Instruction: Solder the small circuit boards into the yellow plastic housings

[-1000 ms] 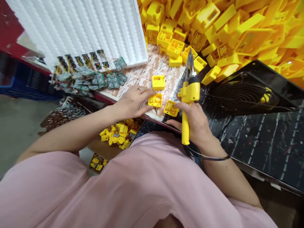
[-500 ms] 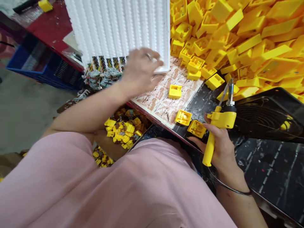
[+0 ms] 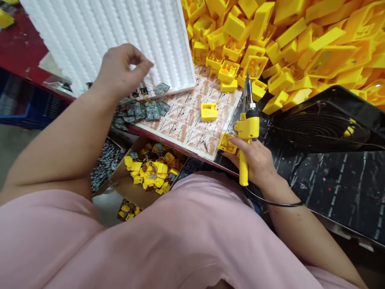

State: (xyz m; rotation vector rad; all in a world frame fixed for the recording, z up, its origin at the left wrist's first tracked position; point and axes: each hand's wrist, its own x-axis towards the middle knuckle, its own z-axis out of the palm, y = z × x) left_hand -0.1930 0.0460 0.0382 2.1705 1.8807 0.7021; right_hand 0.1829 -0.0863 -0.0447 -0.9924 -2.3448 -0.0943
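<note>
My left hand (image 3: 123, 70) is raised in front of the white foam sheet, thumb and forefinger pinched together. Whatever is between those fingertips, if anything, is too small to make out. Just below and to its right, a small circuit board (image 3: 161, 88) lies tilted by the foam's lower edge, near a heap of wired boards (image 3: 138, 110). In my right hand (image 3: 255, 160) is a yellow soldering gun (image 3: 248, 127), its metal tip pointing up and away. Fingers of that hand also touch an open yellow housing (image 3: 226, 144) at the table's edge. Another yellow housing (image 3: 209, 112) stands alone on the patterned board.
A big pile of yellow housings (image 3: 300, 48) fills the back right. The white foam sheet (image 3: 120, 24) stands at the back left. A black fan (image 3: 319, 124) sits at right. Below the table edge is a carton (image 3: 120, 182) of yellow parts.
My left hand has moved left and is now pinched. My right hand has shifted left and upward in view with the soldering gun. One of the two near housings is no longer visible.
</note>
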